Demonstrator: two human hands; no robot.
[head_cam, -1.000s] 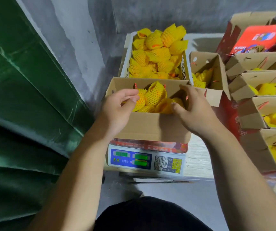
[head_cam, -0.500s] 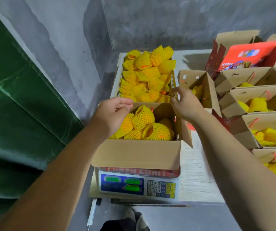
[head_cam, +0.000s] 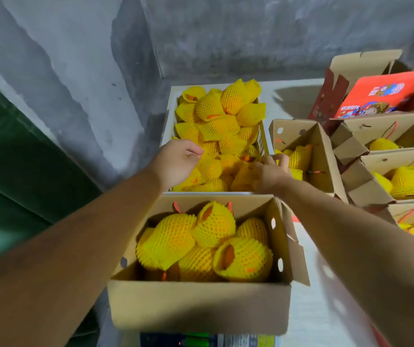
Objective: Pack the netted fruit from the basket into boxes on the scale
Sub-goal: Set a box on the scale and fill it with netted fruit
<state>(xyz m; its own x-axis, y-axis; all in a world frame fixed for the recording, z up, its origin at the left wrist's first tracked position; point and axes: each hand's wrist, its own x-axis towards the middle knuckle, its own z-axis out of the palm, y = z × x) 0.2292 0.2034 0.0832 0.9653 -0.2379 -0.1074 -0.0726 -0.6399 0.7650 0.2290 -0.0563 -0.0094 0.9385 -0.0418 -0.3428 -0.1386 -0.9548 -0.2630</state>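
Observation:
A white basket [head_cam: 168, 121] heaped with yellow-netted fruit [head_cam: 226, 126] stands at the back against the wall. In front of it an open cardboard box [head_cam: 198, 306] sits on the scale [head_cam: 226, 341] and holds several netted fruit [head_cam: 173, 239]. My left hand [head_cam: 176, 161] hovers over the basket's near left part with fingers loosely curled and nothing seen in it. My right hand [head_cam: 269, 172] is at the basket's near right corner, its fingers round a netted fruit [head_cam: 241, 177].
To the right stand several open cardboard boxes [head_cam: 326, 156] with netted fruit inside, and a red printed box [head_cam: 386, 93] behind them. A grey concrete wall [head_cam: 76, 71] runs along the left and back, and a green sheet [head_cam: 13, 156] hangs at the left.
Both hands left the box on the scale and reached forward into the basket. The right hand now has a fruit there. The view tilted so the scale is nearly out of frame.

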